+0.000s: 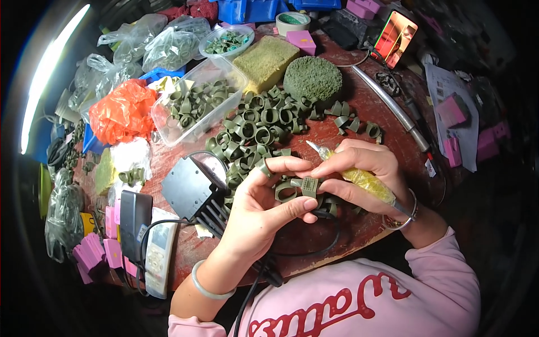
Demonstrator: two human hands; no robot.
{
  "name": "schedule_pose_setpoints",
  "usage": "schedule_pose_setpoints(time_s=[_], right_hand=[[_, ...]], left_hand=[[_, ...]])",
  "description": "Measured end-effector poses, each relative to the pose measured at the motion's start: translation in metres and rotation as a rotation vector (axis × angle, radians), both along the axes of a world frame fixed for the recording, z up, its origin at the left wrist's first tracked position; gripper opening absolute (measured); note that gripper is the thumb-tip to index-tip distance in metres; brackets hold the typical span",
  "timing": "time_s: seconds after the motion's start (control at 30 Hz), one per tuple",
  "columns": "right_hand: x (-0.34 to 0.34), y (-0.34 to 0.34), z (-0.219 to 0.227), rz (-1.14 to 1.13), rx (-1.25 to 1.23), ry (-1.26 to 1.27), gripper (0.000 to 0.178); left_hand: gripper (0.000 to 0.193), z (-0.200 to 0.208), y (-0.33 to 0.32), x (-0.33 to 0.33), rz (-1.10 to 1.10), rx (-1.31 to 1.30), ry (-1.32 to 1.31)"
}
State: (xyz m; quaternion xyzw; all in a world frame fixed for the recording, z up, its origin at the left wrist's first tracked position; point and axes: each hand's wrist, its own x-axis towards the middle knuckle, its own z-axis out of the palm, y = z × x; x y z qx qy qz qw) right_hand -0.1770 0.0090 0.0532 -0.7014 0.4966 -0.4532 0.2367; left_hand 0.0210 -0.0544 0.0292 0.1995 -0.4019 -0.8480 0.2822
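Between its thumb and fingers, my left hand [264, 202] pinches a dull green ring [310, 186] with a square, grid-patterned top. Another green band [263, 167] sits around one of its fingers. My right hand [365, 174] is closed around a pen-shaped tool [365, 182] with a yellow-wrapped handle. The tool's pale pointed tip aims up and left, away from the ring. Right fingertips meet the held ring's right side, so both hands are at it. Just beyond and under the hands lies a pile of similar green rings [261, 126] on the red tabletop [365, 224].
A clear plastic tub [168, 132] holds more rings, beside a crumpled orange bag [123, 109]. Behind the pile stand a yellow sponge block [266, 62] and a round green lump [313, 80]. A dark box with cables [191, 188] is at left; a lit phone [396, 38] stands far right.
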Motion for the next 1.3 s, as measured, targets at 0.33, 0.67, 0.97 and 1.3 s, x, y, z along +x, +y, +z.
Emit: schedule_pose_setpoints(time_s=[0.33, 0.67, 0.97, 1.3], right_hand=[[-0.001, 0.002, -0.004, -0.137, -0.006, 0.064, 0.013], [0.005, 0.002, -0.003, -0.136, -0.067, 0.111, 0.016], [0.007, -0.002, -0.007, -0.414, 0.26, -0.286, 0.007], [-0.003, -0.004, -0.012, -0.092, 0.07, 0.154, 0.022]], left_hand=[[0.042, -0.003, 0.0, -0.002, 0.081, -0.076, -0.006], [0.04, -0.005, -0.002, 0.001, 0.079, -0.086, -0.013], [0.035, 0.003, -0.005, 0.004, 0.153, 0.1, 0.03], [0.032, 0.003, -0.014, 0.01, 0.076, 0.313, 0.085]])
